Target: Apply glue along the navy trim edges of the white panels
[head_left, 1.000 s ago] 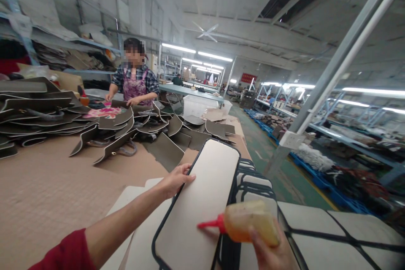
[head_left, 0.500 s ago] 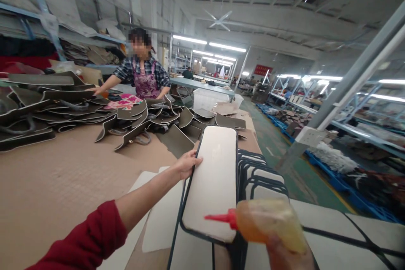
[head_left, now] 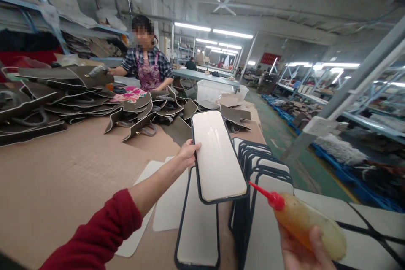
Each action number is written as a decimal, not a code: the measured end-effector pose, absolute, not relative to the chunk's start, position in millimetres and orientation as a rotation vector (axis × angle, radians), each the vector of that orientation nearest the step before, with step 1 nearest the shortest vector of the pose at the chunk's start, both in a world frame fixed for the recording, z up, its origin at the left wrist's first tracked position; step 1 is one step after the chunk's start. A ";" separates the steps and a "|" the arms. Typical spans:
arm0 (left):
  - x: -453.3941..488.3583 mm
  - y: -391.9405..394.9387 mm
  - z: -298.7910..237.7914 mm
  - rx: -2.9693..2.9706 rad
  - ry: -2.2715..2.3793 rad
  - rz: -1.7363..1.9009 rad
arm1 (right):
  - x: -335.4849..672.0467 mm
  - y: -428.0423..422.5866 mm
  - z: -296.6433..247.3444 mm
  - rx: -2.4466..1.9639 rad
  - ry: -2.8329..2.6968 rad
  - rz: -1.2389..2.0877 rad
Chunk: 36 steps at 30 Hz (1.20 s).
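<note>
My left hand [head_left: 189, 152] grips the left edge of a long white panel with a dark border [head_left: 218, 160], thumb on its face. The panel is held tilted above the table, and glossy streaks show on its upper part. In my right hand [head_left: 300, 247] is a squeeze bottle [head_left: 311, 223] of yellowish liquid with a red nozzle. The nozzle tip points left, close to the panel's lower right corner. Below the held panel lies another dark-edged white panel [head_left: 198, 232]. A stack of similar panels [head_left: 268, 168] leans just to the right.
Dark green bag pieces with handles [head_left: 133, 114] are heaped across the far side of the brown-covered table [head_left: 95, 156]. Behind them stands a co-worker [head_left: 147, 67] in a patterned apron. More white panels [head_left: 363, 236] lie at the right. A slanted metal post [head_left: 329, 109] rises beyond the table.
The held panel has turned, its lower end swinging right and up. My right hand has moved the bottle right, away from over the panel. The co-worker's hand has lifted a dark piece.
</note>
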State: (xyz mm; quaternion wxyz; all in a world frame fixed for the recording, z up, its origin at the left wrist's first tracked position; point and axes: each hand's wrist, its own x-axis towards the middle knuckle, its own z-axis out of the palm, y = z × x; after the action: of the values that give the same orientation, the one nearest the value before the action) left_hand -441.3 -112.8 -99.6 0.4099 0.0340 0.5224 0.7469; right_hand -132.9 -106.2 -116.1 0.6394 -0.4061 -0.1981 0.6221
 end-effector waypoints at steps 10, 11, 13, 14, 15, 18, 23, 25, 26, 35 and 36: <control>-452.1 -118.9 -103.7 0.059 1.263 1.911 | -128.8 -112.0 -135.9 -0.892 -0.568 1.270; -452.6 -119.2 -103.9 0.057 1.260 1.910 | -129.1 -112.6 -134.9 -0.869 -0.577 1.230; -453.2 -120.0 -103.9 0.053 1.253 1.909 | -130.5 -113.0 -130.2 -0.833 -0.574 1.161; -453.4 -120.3 -103.6 0.052 1.250 1.908 | -131.4 -112.6 -127.7 -0.819 -0.567 1.133; -453.5 -120.7 -103.1 0.051 1.246 1.907 | -132.2 -111.8 -125.7 -0.807 -0.566 1.120; -453.0 -121.6 -100.4 0.052 1.236 1.896 | -133.8 -108.4 -123.9 -0.788 -0.588 1.113; -451.2 -121.5 -95.9 0.056 1.222 1.887 | -133.7 -105.1 -128.1 -0.794 -0.647 1.134; -451.4 -120.7 -96.0 0.059 1.210 1.883 | -134.2 -104.8 -129.2 -0.789 -0.638 1.142; -451.8 -120.2 -96.5 0.061 1.203 1.881 | -134.8 -104.8 -129.6 -0.787 -0.630 1.142; -454.1 -116.9 -95.1 0.048 1.189 1.888 | -138.9 -106.8 -134.0 -0.793 -0.586 1.161; -453.1 -117.3 -93.9 0.048 1.190 1.889 | -138.2 -105.8 -134.8 -0.784 -0.578 1.164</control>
State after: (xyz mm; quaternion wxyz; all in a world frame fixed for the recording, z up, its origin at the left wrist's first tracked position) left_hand -453.1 -117.3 -93.9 0.4388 0.0193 0.4789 0.7601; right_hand -138.2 -105.8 -134.8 0.7256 -0.3554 -0.2618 0.5278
